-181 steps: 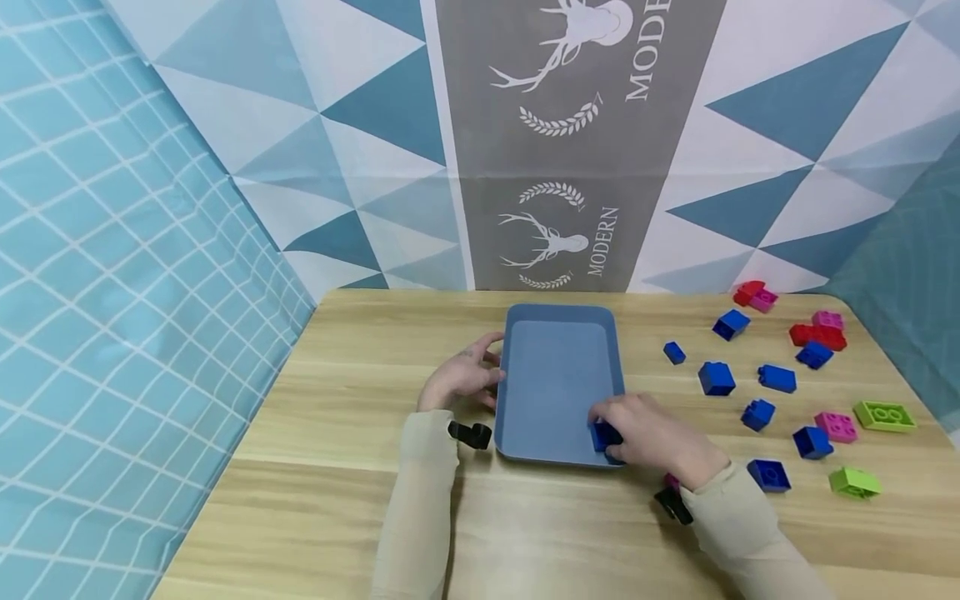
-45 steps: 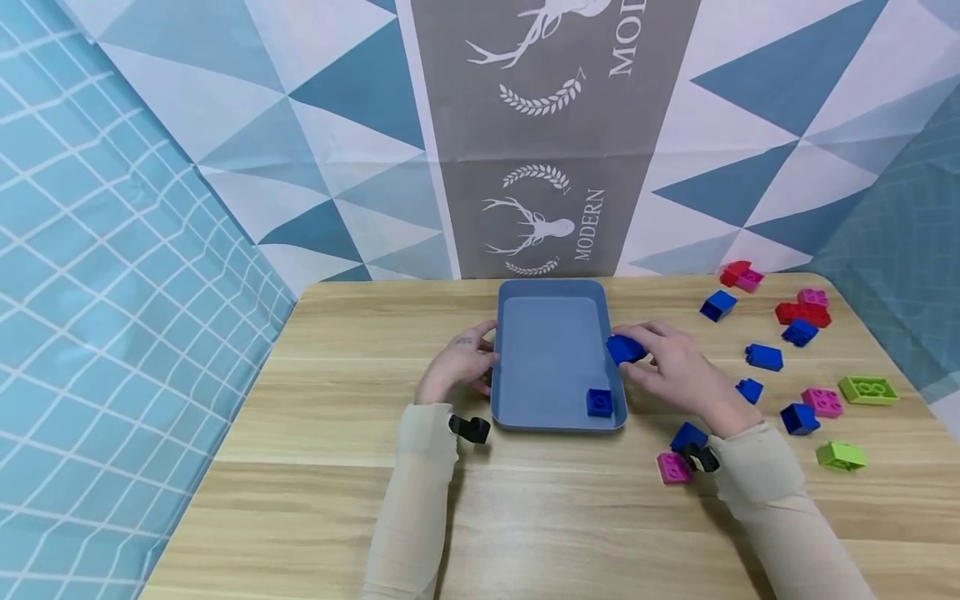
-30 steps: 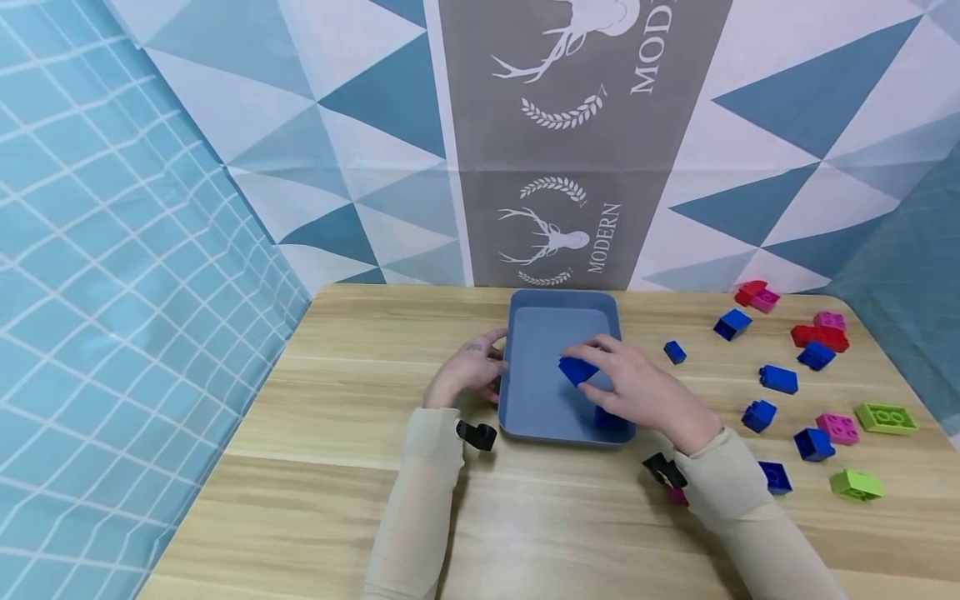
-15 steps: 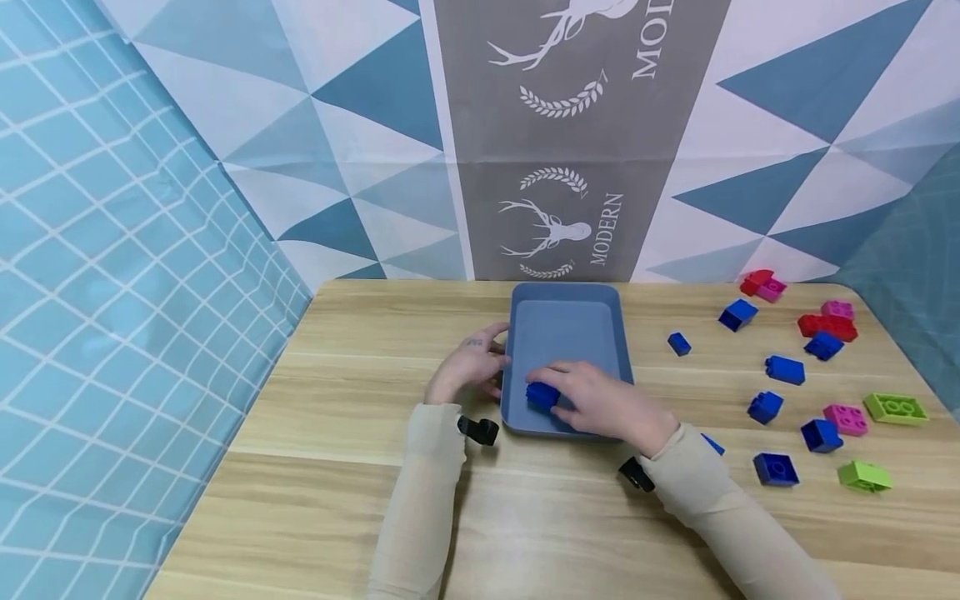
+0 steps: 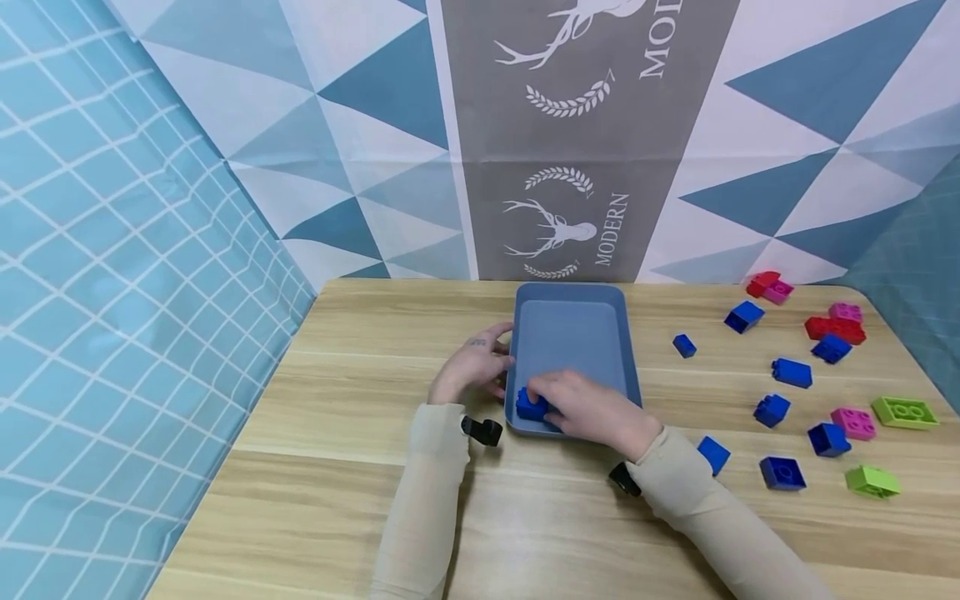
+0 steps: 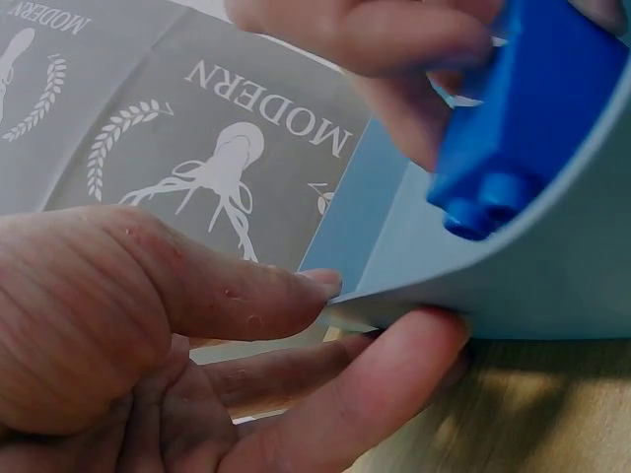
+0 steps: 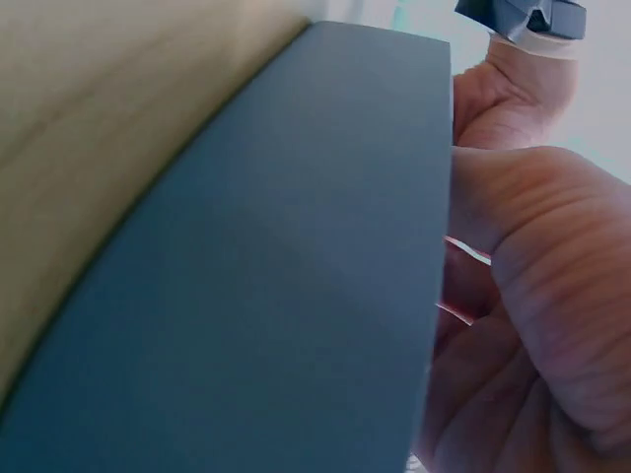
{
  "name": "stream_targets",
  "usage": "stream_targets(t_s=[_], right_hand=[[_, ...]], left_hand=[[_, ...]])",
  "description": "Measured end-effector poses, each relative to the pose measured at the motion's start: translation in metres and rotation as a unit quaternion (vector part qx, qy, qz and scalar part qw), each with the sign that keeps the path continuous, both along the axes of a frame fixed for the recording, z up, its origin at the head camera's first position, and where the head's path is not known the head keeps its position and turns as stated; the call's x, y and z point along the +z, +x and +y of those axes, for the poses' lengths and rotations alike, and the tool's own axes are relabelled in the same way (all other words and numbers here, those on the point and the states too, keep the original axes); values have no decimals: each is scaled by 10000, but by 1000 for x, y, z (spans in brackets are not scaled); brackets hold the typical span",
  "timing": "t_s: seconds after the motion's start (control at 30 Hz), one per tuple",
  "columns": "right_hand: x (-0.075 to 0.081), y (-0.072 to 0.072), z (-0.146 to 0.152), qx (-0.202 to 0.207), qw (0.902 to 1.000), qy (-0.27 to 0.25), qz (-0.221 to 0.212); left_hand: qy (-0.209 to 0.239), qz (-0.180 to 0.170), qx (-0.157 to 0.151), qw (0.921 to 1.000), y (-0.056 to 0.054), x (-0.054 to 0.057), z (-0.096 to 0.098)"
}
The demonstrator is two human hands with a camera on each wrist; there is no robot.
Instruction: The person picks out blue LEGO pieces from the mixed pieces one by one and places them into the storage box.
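A grey-blue tray (image 5: 573, 333) stands in the middle of the wooden table. My right hand (image 5: 581, 408) pinches a blue building brick (image 5: 529, 406) in the tray's front left corner. In the left wrist view the studs of this blue brick (image 6: 552, 128) show close to the tray rim. My left hand (image 5: 472, 367) holds the tray's left side, the thumb at the rim and a finger against the outer wall. The right wrist view is mostly the tray's outer wall (image 7: 256, 246), with my right hand (image 7: 532, 315) behind it.
Several blue bricks, such as one by the tray (image 5: 684, 346) and one near my right sleeve (image 5: 714, 456), lie scattered on the right. Among them are pink bricks (image 5: 853, 422), red bricks (image 5: 835, 329) and green bricks (image 5: 873, 481). A patterned cloth (image 5: 390, 150) hangs behind the table.
My right hand has carried the blue brick from over the tray's right rim to its front left corner and lowered it. Another blue brick in the front right corner is now hidden. My left hand stays put.
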State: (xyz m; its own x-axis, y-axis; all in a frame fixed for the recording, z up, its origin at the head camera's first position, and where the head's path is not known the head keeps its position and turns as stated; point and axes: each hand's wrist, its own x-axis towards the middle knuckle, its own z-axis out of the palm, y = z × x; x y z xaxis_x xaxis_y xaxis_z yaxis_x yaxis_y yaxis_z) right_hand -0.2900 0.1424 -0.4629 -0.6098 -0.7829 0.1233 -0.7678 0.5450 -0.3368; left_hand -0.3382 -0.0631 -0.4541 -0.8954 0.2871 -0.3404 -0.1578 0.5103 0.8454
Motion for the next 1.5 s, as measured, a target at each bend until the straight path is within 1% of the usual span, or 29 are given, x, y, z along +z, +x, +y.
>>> stream_targets(t_s=[0.17, 0.6, 0.83, 0.97, 1.1, 1.23, 1.37, 1.5], right_hand=[[0, 2, -1, -33, 9999, 89, -88], [-1, 1, -1, -97, 9998, 137, -67], [1, 1, 0, -188, 9993, 236, 201], [4, 3, 2, -194, 9991, 314, 223], [15, 3, 10, -461, 9979, 318, 330], [28, 1, 25, -799, 9953, 192, 514], [37, -2, 46, -1114, 9931, -26, 354], [42, -9, 74, -1496, 9884, -226, 157]], left_hand=[[-9, -24, 14, 10000, 0, -1, 1], [-144, -35, -8, 9999, -1, 0, 2], [-189, -1, -43, 9998, -4, 2, 3], [-208, -49, -32, 9998, -4, 0, 3], [-149, -94, -53, 9998, -5, 1, 2], [-159, -102, -55, 9998, -5, 2, 1], [-195, -97, -49, 9997, -5, 2, 1], [-223, -85, -58, 9997, -3, 2, 2]])
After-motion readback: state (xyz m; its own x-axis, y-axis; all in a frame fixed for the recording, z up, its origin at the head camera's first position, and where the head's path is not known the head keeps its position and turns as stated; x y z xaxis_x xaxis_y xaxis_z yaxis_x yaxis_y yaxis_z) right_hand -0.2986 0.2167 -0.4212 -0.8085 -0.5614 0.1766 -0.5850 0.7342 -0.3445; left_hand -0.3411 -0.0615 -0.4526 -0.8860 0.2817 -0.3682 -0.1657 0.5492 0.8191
